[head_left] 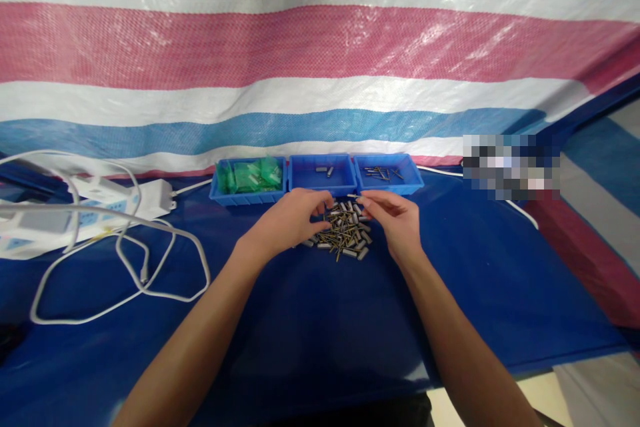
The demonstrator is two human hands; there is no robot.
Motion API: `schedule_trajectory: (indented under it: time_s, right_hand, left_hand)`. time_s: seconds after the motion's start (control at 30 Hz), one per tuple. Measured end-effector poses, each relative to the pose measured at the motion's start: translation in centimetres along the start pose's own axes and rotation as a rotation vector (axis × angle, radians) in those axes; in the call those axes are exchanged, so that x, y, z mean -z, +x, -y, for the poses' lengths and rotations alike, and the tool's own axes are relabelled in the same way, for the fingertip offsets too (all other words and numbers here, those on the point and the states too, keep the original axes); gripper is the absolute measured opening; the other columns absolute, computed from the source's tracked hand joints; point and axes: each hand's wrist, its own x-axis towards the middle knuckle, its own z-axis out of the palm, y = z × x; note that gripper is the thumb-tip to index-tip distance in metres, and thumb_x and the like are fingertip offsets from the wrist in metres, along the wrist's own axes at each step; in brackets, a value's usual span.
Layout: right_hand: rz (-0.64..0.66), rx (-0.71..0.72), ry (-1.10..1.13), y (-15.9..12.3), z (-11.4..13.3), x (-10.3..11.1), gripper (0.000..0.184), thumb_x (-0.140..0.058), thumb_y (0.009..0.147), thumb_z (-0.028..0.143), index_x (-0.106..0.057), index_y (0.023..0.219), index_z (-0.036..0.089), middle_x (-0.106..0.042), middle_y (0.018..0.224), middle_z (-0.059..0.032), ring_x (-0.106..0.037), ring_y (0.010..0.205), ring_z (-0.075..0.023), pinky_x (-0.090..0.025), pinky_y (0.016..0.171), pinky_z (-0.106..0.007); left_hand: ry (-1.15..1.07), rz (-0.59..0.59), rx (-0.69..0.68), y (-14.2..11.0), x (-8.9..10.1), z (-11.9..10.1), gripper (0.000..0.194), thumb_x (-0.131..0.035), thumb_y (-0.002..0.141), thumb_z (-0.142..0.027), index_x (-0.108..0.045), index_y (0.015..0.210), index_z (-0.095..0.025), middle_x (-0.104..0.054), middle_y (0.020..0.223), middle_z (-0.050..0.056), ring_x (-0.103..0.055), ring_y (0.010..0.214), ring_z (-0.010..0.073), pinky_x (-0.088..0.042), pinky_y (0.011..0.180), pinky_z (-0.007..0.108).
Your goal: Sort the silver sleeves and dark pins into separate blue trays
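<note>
A heap of small grey cylinders and thin brass-coloured pins [340, 235] lies on the blue table between my hands. My left hand [295, 215] hovers at the heap's left side, fingers curved and apart, with nothing visible in them. On the other side, my right hand [395, 215] pinches a small thin metal pin [353, 196] between thumb and fingertips, above the heap's far edge. Behind the heap, the middle blue bin [323, 192] contains a few grey cylinders [325, 171]. Several thin pins [383, 174] lie in the right blue bin [416, 180].
The left blue bin [247, 199] holds green plastic packaging [255, 175]. White power strips [160, 195] and a looped white cable [205, 260] occupy the table's left side. A striped plastic sheet [320, 47] hangs behind the bins. A blurred-out patch [510, 167] covers something at right.
</note>
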Motion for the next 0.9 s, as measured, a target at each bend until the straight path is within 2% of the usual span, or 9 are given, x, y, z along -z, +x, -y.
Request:
schedule_trajectory:
  time_s: [0.1, 0.17, 0.23, 0.37, 0.63, 0.8, 0.9]
  right_hand:
    - [-0.175, 0.144, -0.083, 0.4, 0.0, 0.6, 0.025, -0.084, 0.081, 0.039, -0.082, 0.102, 0.025, -0.083, 0.102, -0.0062, -0.077, 0.082, -0.0235, -0.064, 0.077, -0.041]
    - [-0.19, 0.162, -0.128, 0.7, -0.2, 1.1, 0.034, -0.082, 0.083, 0.037, -0.079, 0.114, 0.025, -0.08, 0.117, -0.0088, -0.078, 0.092, -0.0261, -0.064, 0.081, -0.043]
    - [-0.181, 0.146, -0.136, 0.8, -0.4, 1.4, 0.038, -0.081, 0.083, 0.035, -0.077, 0.12, 0.025, -0.078, 0.124, -0.0096, -0.078, 0.092, -0.026, -0.064, 0.08, -0.043]
    - [-0.146, 0.095, -0.111, 0.8, -0.7, 1.2, 0.033, -0.08, 0.083, 0.034, -0.077, 0.114, 0.024, -0.079, 0.121, -0.0082, -0.077, 0.081, -0.0225, -0.064, 0.077, -0.041]
    - [-0.055, 0.039, -0.121, 0.4, -1.0, 0.5, 0.029, -0.08, 0.083, 0.038, -0.078, 0.108, 0.023, -0.08, 0.115, -0.0074, -0.074, 0.077, -0.0196, -0.062, 0.071, -0.036]
    - [-0.045, 0.053, -0.137, 0.4, -1.1, 0.4, 0.026, -0.079, 0.084, 0.038, -0.078, 0.105, 0.023, -0.081, 0.11, -0.0065, -0.073, 0.074, -0.0193, -0.061, 0.07, -0.036]
    - [-0.038, 0.046, -0.127, 0.3, -0.9, 0.2, 0.023, -0.079, 0.084, 0.039, -0.079, 0.101, 0.024, -0.081, 0.105, -0.0056, -0.072, 0.071, -0.0189, -0.06, 0.068, -0.035]
  left_hand:
    - [0.075, 0.106, 0.037, -0.3, -0.2, 0.6, 0.024, -0.074, 0.082, -0.009, -0.072, 0.103, -0.02, -0.075, 0.092, 0.004, -0.07, 0.084, 0.0206, -0.051, 0.076, 0.028]
    - [0.086, 0.133, 0.058, -0.4, -0.5, 0.8, 0.023, -0.07, 0.082, -0.005, -0.072, 0.099, -0.02, -0.074, 0.089, 0.004, -0.07, 0.082, 0.0202, -0.05, 0.074, 0.027]
    - [0.076, 0.144, 0.059, -0.3, -0.7, 0.9, 0.023, -0.066, 0.081, -0.004, -0.071, 0.096, -0.02, -0.073, 0.085, 0.003, -0.069, 0.079, 0.0194, -0.048, 0.07, 0.026]
    - [0.059, 0.131, 0.031, 0.0, -1.2, 1.0, 0.023, -0.061, 0.081, -0.003, -0.068, 0.094, -0.02, -0.069, 0.08, 0.002, -0.065, 0.074, 0.0184, -0.045, 0.067, 0.026]
    - [0.076, 0.11, -0.027, 0.1, -2.1, 1.0, 0.021, -0.053, 0.083, -0.002, -0.061, 0.093, -0.02, -0.064, 0.077, 0.002, -0.061, 0.069, 0.0187, -0.041, 0.063, 0.027]
    - [0.057, 0.076, -0.016, 0.1, -1.1, 0.7, 0.022, -0.054, 0.086, -0.002, -0.063, 0.095, -0.02, -0.066, 0.077, 0.002, -0.063, 0.073, 0.0187, -0.043, 0.067, 0.027]
    - [0.013, 0.027, -0.013, 0.1, 0.0, 0.5, 0.018, -0.058, 0.085, -0.002, -0.062, 0.09, -0.019, -0.068, 0.078, 0.001, -0.064, 0.074, 0.0172, -0.045, 0.069, 0.026]
